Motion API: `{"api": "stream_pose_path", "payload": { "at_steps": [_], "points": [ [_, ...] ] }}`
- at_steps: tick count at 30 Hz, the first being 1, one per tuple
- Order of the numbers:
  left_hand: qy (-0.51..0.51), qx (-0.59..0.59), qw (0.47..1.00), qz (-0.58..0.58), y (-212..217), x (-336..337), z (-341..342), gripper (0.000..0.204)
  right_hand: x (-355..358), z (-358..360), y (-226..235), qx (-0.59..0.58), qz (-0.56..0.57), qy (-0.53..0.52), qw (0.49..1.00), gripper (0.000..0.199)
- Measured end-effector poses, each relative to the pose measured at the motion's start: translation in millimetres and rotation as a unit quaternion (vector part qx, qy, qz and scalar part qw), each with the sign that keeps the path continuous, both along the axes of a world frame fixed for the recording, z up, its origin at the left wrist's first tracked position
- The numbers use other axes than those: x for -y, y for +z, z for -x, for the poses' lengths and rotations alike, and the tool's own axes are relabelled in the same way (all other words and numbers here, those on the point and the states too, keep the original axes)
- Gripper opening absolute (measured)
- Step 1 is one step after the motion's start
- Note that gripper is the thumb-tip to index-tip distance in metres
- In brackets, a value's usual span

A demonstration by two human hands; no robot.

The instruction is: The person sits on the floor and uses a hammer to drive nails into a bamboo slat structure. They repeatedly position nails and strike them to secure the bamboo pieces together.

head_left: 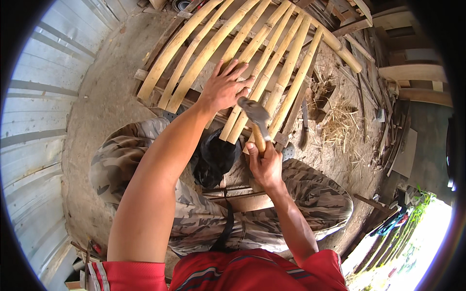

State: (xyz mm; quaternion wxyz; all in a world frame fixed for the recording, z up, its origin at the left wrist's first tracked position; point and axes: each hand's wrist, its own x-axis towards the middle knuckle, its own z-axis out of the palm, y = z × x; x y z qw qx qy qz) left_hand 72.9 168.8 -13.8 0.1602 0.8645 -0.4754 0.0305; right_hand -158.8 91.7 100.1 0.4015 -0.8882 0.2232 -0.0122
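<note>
On a dirt floor (99,104), seen from above, a person sits with bent knees in camouflage trousers (310,194) and a red shirt (257,274). In front of them, at the top middle of the view, pale bamboo strips (208,51) lie side by side with narrow gaps, across a low wooden frame (167,41). The left hand (225,87) rests on the strips near their closer ends, its fingers spread; whether thumb and forefinger pinch something small, I cannot tell. The right hand (266,162) is closed around the wooden handle of a hammer (255,115), whose metal head is tilted above the strips, just beside the left thumb. A black bundle (217,153) lies between the knees, near the strip ends. To the right of the frame are a knife (304,131) and scattered straw-like shavings (342,121). A corrugated metal wall (43,109) stands at far left.
</note>
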Motion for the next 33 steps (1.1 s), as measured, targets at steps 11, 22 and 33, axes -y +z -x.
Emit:
{"api": "stream_pose_path", "payload": {
  "at_steps": [11,22,33],
  "points": [
    [0.003,-0.006,0.999,-0.052,7.1,5.7,0.1,0.046,8.8,10.5,-24.3,-0.008,-0.03,-0.057,0.998,0.039],
    [-0.008,0.008,1.0,-0.009,5.4,5.3,-0.6,0.044,6.9,8.0,-39.7,-0.003,-0.047,-0.068,0.997,0.044],
    [-0.007,-0.02,1.0,-0.013,8.4,0.7,-2.9,0.043,2.2,4.6,-41.0,-0.097,0.018,-0.033,0.995,0.047]
  ]
}}
